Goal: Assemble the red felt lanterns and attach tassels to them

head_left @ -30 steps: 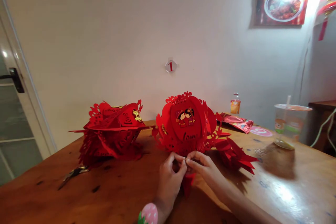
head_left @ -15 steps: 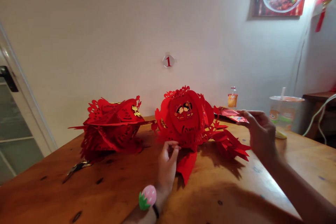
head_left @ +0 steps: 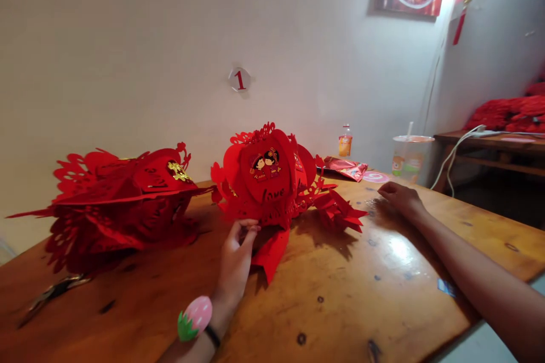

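At the frame's centre the left hand (head_left: 235, 255) pinches the lower edge of the red paper lantern (head_left: 266, 178), light, flimsy, best gripped by its rim, while the right hand (head_left: 399, 197) rests flat and empty on the table (head_left: 340, 300).

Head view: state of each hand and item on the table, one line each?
Left hand: pinching the lower edge of the paper lantern.
Right hand: palm down on the table, holding nothing.
Paper lantern: standing upright, partly opened, a flap loose at its base.
Second lantern: collapsed on its side.
Plastic cup: upright, lidded, straw in.
Small bottle: upright, capped.
Foil packet: lying flat.
Scissors: lying flat, blurred.
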{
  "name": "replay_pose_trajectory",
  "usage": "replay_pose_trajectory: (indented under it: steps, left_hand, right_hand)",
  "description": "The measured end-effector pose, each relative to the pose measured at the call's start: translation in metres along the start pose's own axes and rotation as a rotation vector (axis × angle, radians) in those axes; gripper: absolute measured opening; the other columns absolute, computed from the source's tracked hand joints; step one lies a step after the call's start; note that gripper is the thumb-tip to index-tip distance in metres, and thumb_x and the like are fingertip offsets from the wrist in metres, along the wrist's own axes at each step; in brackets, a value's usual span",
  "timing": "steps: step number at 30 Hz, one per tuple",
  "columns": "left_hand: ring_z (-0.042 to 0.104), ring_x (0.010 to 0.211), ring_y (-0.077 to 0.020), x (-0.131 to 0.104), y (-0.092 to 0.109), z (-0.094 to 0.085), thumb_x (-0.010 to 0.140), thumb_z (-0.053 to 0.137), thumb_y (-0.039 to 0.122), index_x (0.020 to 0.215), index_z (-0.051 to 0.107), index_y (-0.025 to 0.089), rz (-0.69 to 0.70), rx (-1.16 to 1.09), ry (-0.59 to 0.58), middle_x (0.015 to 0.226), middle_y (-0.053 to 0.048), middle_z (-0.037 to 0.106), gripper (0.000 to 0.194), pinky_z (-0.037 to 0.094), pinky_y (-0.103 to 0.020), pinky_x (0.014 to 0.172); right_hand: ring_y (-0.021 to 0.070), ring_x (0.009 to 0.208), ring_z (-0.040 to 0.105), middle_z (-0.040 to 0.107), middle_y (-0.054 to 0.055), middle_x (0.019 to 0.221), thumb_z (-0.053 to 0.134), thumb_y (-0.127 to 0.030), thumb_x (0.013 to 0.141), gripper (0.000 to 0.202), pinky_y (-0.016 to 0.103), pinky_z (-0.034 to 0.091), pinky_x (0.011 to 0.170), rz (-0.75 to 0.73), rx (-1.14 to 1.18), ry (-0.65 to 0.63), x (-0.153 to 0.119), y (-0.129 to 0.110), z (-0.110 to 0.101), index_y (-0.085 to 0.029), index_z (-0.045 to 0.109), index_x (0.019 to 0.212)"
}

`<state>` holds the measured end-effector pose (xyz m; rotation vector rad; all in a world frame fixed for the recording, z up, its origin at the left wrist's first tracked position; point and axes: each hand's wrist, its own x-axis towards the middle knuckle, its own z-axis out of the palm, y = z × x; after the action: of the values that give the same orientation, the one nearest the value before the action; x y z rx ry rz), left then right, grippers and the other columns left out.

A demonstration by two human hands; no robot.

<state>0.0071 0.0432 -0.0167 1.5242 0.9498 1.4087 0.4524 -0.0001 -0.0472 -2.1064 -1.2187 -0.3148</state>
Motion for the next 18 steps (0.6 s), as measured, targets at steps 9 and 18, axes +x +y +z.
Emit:
replay_pose_trajectory:
  steps: [9, 18]
  left_hand:
    - [0.055, 0.08, -0.0167, 0.0016, -0.0056, 0.0001, 0.071, 0.057, 0.035, 0.08, 0.057, 0.019, 0.008, 0.015, -0.018, 0.079, 0.0, 0.059, 0.018, 0.039, -0.027, 0.075]
    - [0.056, 0.079, -0.017, 0.0004, -0.0023, 0.0002, 0.067, 0.059, 0.036, 0.078, 0.057, 0.019, -0.026, -0.009, 0.004, 0.078, 0.0, 0.06, 0.021, 0.041, -0.026, 0.072]
  right_hand:
    - [0.0227, 0.085, 0.061, 0.07, 0.008, 0.09, 0.052, -0.03, 0.073, 0.022, 0.031, 0.042, 0.073, -0.089, -0.061, -0.169, 0.0035, -0.0038, 0.0052, -0.019, 0.07, 0.08]
    - [0.0226, 0.087, 0.061, 0.07, 0.007, 0.091, 0.052, -0.032, 0.075, 0.024, 0.032, 0.043, 0.076, -0.142, -0.092, -0.183, 0.0036, -0.0026, 0.006, -0.021, 0.072, 0.078]
